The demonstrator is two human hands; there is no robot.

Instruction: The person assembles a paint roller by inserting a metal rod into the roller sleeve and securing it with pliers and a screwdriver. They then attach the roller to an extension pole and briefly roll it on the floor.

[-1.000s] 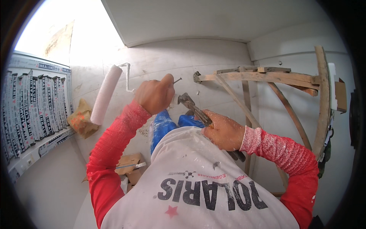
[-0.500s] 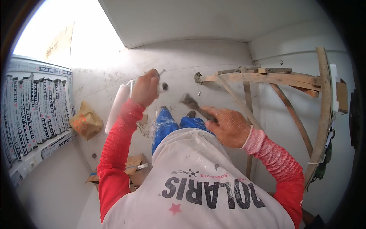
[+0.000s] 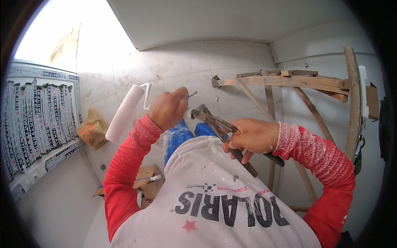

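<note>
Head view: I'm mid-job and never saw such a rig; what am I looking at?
No machine here: these are a person's two bare hands, seen by a wide fisheye camera worn on the head, looking down, so straight edges bend near the rim. The left hand holds a pale paint roller and a thin nail-like piece poking out beyond it. The right hand grips worn pincers, their tips close to the left hand. On the tiled floor are a brown bag and, lower in view, cardboard. A wooden frame stands at the right.
</note>
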